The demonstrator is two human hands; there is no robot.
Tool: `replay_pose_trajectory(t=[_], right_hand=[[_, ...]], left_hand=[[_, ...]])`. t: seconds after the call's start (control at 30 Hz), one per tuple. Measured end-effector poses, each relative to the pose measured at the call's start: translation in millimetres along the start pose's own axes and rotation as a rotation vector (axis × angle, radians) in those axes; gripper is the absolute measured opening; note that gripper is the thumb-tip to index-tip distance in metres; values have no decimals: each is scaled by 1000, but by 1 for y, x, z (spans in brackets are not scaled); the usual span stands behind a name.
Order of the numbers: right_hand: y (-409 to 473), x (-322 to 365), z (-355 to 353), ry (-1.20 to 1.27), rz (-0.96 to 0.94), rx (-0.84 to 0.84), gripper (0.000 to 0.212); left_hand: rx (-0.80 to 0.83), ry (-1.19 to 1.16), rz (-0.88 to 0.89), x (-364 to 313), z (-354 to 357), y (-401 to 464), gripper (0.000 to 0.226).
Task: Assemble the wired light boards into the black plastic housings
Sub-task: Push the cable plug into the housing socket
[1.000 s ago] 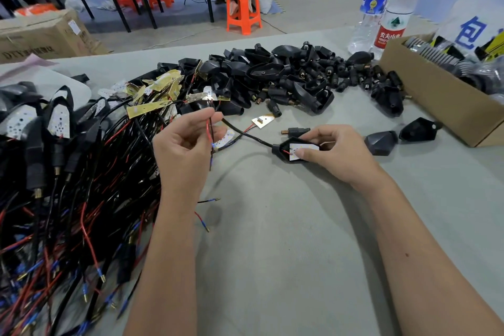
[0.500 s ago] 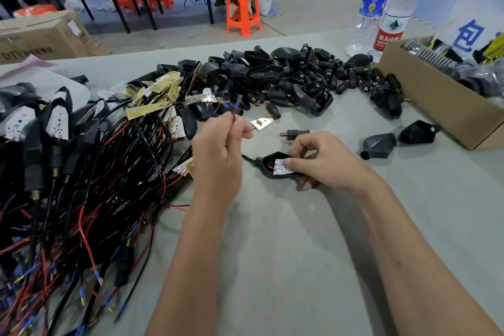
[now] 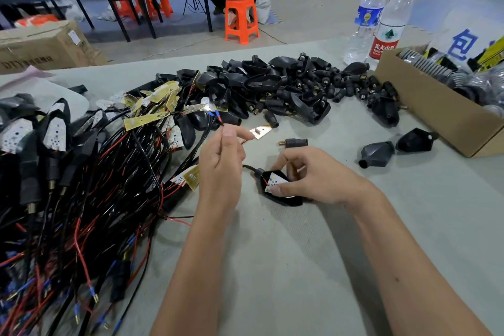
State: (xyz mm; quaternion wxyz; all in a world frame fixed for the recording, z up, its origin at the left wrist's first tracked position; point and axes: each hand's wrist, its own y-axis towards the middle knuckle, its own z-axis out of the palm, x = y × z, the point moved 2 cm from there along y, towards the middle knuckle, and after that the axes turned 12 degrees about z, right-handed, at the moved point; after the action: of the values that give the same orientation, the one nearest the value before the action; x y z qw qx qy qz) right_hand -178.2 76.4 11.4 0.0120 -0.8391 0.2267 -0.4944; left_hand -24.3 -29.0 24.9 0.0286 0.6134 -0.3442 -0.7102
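My right hand [image 3: 313, 176] grips a black plastic housing [image 3: 283, 198] on the table, thumb pressing a white light board [image 3: 275, 181] into it. A black wire [image 3: 249, 168] leaves the housing's neck toward my left hand [image 3: 222, 161], which pinches the red and black wire ends [image 3: 218, 117] upright, blue tips showing above the fingers. A heap of empty black housings [image 3: 272, 84] lies behind. A tangle of wired boards [image 3: 81, 185] and finished units fills the left.
A cardboard box [image 3: 436, 109] of parts stands at the right, two water bottles [image 3: 387, 22] behind it. Two loose housings [image 3: 377, 154] lie near the box. A small bare board [image 3: 261, 131] and a black connector [image 3: 294, 142] lie behind my hands. A person sits beyond on an orange stool.
My left hand pulled the wire through and rose toward the middle, wire ends now upright. My right hand drew the housing nearer and seated the board deeper.
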Motion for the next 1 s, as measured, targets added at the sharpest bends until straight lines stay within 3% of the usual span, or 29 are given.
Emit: replay_pose_trajectory(t=[0.13, 0.3, 0.47, 0.53, 0.63, 0.73, 0.77, 0.87, 1.0], right_hand=[[0, 0, 3, 76, 13, 55, 37], [-3, 2, 9, 11, 85, 143, 53], [-4, 6, 9, -49, 128, 151, 60], [-2, 8, 8, -27, 98, 56, 66], [5, 1, 1, -40, 17, -420, 66], [8, -6, -6, -300, -48, -769, 25], [10, -8, -5, -386, -62, -761, 16], [19, -15, 0, -483, -35, -561, 41], [18, -11, 0, -329, -51, -550, 34]], left_hand=[[15, -120, -115, -1, -9, 3, 58], [52, 64, 9, -1, -12, 4, 30], [170, 437, 139, 6, -3, 1, 17], [199, 531, 176, 8, -4, -2, 17], [233, 520, 166, 10, -6, -3, 15], [250, 457, 109, 13, -7, -1, 14], [256, 433, 89, 13, -8, -1, 15], [282, 390, 65, 15, -10, 0, 17], [265, 346, 57, 15, -10, 2, 15]])
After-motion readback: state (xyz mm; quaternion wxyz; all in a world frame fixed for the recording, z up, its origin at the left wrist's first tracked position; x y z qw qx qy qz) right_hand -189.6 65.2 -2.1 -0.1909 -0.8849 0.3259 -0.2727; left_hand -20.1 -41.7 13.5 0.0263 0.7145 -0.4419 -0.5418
